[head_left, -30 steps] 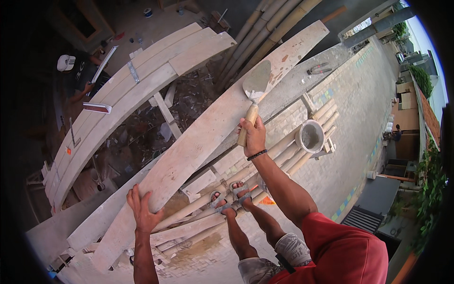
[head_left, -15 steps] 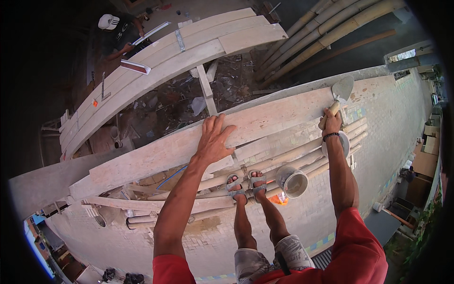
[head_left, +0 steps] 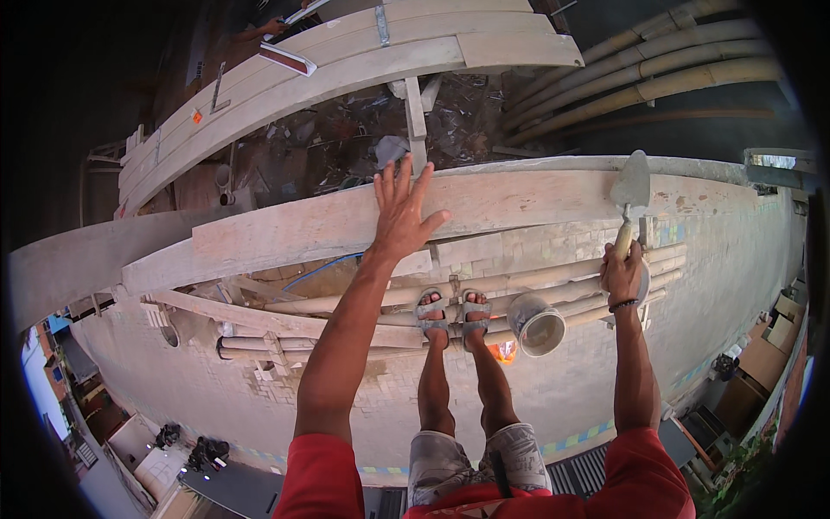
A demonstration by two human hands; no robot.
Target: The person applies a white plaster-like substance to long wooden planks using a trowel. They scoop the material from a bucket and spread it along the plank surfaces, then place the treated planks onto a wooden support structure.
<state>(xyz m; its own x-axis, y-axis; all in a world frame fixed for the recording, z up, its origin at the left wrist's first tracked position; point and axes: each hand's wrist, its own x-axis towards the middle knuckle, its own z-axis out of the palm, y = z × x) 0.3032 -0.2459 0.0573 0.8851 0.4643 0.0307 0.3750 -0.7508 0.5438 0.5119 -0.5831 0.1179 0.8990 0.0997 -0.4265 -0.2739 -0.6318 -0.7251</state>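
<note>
Paved ground (head_left: 579, 389), pale, spreads below a raised work platform of bamboo poles (head_left: 380, 300); dark, debris-strewn floor (head_left: 346, 130) lies beyond. Changed from one second ago: the long board (head_left: 519, 199), formerly steeply slanted in view, now runs nearly level across it; the left hand (head_left: 402, 212), formerly near the lower left end of the board, is now about mid-length; the co-worker, whose cap was then visible, shows only as a forearm and hand (head_left: 272, 28) at the upper edge. Counted: trowel (head_left: 632, 183), one, its blade overlapping the right-hand part of the long board, contact not determinable; buckets, two, one (head_left: 538, 329) just beside the feet, the other (head_left: 643, 281) partly hidden behind the right hand (head_left: 621, 272); sandals (head_left: 431, 313), two, worn; orange packet (head_left: 503, 352), one, near the first bucket; red-faced trim strip (head_left: 288, 59), one, on the curved boards (head_left: 380, 65). Pose: left arm reaching forward, fingers spread, thumb out, grasping nothing, palm over the board, touch not determinable; right arm extended forward, fingers closed around the trowel's wooden handle, blade pointing away from the body, dark beaded bracelet (head_left: 622, 304) at the wrist.
</note>
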